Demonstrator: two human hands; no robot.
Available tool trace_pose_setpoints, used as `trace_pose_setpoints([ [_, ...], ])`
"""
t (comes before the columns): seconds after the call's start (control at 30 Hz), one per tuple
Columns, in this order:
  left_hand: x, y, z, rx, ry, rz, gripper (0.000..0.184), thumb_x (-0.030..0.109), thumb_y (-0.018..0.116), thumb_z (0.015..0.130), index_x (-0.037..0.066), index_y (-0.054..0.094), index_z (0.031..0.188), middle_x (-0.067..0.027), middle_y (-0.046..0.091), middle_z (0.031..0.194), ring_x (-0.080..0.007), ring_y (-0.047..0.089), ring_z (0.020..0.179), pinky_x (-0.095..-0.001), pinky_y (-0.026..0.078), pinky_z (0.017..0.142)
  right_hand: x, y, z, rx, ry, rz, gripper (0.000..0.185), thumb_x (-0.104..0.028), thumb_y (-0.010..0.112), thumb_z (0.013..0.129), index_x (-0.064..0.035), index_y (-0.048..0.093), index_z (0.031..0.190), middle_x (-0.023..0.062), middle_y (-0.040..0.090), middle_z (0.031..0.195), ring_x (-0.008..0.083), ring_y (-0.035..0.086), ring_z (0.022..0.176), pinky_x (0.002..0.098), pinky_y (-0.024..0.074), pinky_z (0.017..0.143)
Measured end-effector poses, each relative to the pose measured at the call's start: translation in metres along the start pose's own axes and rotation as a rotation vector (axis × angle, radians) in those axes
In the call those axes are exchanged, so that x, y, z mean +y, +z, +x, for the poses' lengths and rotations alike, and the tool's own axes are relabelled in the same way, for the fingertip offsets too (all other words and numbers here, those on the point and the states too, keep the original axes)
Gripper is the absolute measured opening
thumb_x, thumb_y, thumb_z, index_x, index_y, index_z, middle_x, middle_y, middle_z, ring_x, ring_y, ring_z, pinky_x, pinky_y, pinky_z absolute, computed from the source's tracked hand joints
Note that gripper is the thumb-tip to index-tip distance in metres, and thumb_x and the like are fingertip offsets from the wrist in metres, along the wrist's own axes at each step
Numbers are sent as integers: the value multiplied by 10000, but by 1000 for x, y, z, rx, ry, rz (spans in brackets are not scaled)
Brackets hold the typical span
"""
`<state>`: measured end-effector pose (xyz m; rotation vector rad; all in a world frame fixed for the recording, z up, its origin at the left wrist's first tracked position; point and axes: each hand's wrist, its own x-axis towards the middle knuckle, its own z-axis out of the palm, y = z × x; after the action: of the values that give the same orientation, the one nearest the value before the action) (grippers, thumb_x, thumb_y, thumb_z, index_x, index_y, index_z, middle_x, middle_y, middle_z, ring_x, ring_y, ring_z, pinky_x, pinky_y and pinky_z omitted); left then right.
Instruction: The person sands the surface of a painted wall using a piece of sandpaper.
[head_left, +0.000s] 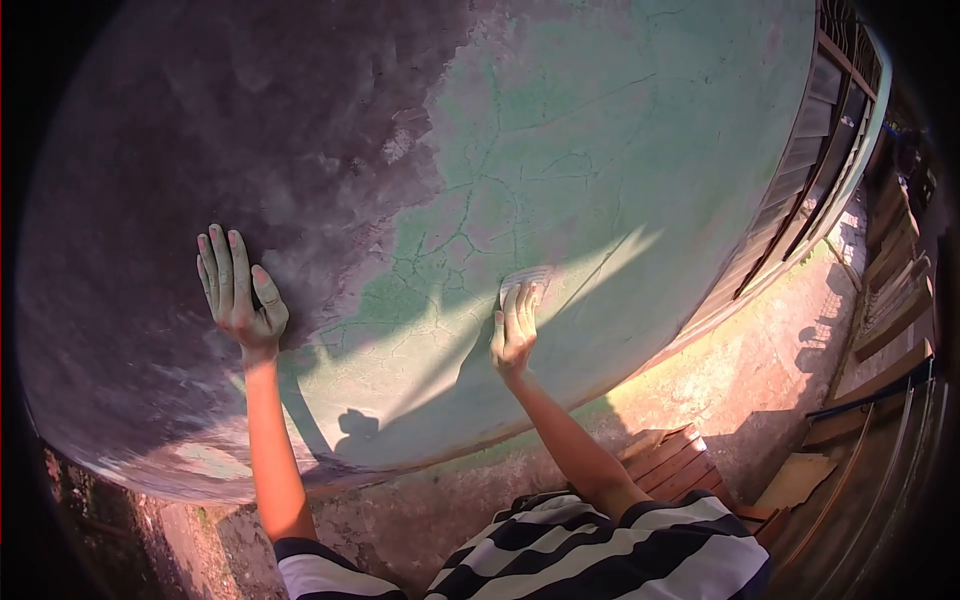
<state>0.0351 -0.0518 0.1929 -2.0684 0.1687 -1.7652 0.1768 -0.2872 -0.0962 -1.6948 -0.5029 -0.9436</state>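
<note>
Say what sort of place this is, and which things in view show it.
Probably outdoors, alongside a house or similar building: a cracked, partly green wall, what looks like a slatted window, and sunlit ground at its foot.

pale pad (541, 274): partly hidden under the right hand (515, 325), material unclear
left hand (236, 300): palm side hidden
wall (620, 120): cut off at top
striped shirt (600, 562): cut off by bottom edge
window (815, 130): top cut off
</note>
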Motion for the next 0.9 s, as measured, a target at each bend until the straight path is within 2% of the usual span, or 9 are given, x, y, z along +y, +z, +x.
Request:
trace_pose_setpoints([
  [0.07,1,0,0,-6,-5,1,426,171,445,1017,-51,583,1354,-219,533,1447,-396,450,1396,-489,318,1168,-23,-11,69,36,-31,-30,502,-59,566,920,94,504,1394,314,413,1498,497,352,1419,579,309,1147],
  [0.13,-1,0,0,0,-5,9,426,169,446,1016,-52,582,1354,-221,532,1447,-396,449,1396,-489,317,1169,-47,-24,119,52,-51,-18,489,-86,507,954,104,483,1404,319,398,1507,506,321,1432,566,266,1170],
  [0.23,0,1,-2,-7,-4,2,428,168,447,1013,-54,581,1354,-224,532,1446,-397,448,1397,-489,317,1169,-34,-18,97,48,-77,-28,495,-92,497,956,100,477,1411,320,411,1498,494,337,1429,559,279,1165],
  [0.3,-1,1,-1,-4,-2,5,429,168,447,1013,-54,581,1354,-225,531,1446,-398,449,1396,-489,317,1169,-2,-11,37,5,-86,-84,492,-73,598,905,69,543,1373,296,491,1445,468,429,1382,550,347,1139],
  [0.37,-1,1,-1,0,1,6,430,168,452,1011,-57,580,1354,-225,532,1446,-398,451,1395,-487,317,1169,33,-15,-33,-178,-62,-70,495,-69,627,891,58,557,1365,290,508,1431,453,444,1377,548,352,1139],
  [0.47,-2,2,-2,2,-2,4,429,169,455,1011,-57,581,1352,-224,533,1445,-397,451,1395,-484,316,1171,33,-23,-36,-209,-115,-61,502,-69,649,880,52,565,1360,286,524,1418,440,446,1380,545,341,1148],
  [0.57,-1,0,-1,-4,-11,6,428,169,456,1009,-56,585,1349,-223,535,1444,-397,448,1397,-486,318,1169,5,-17,33,-68,-189,-65,484,-77,617,898,50,560,1361,278,506,1440,448,430,1389,559,332,1144],
  [0.73,-1,1,-1,3,-9,1,426,163,460,1004,-54,589,1346,-222,536,1443,-397,447,1397,-489,320,1168,-50,-26,131,-23,-229,-27,513,-79,603,899,24,533,1398,250,476,1480,451,414,1399,571,309,1150],
  [0.9,-1,0,-1,3,-16,-3,427,160,464,996,-48,593,1346,-219,539,1442,-396,445,1399,-493,318,1168,17,-18,39,-78,-221,-55,483,-97,631,887,27,581,1351,243,512,1452,433,425,1399,566,318,1148],
])
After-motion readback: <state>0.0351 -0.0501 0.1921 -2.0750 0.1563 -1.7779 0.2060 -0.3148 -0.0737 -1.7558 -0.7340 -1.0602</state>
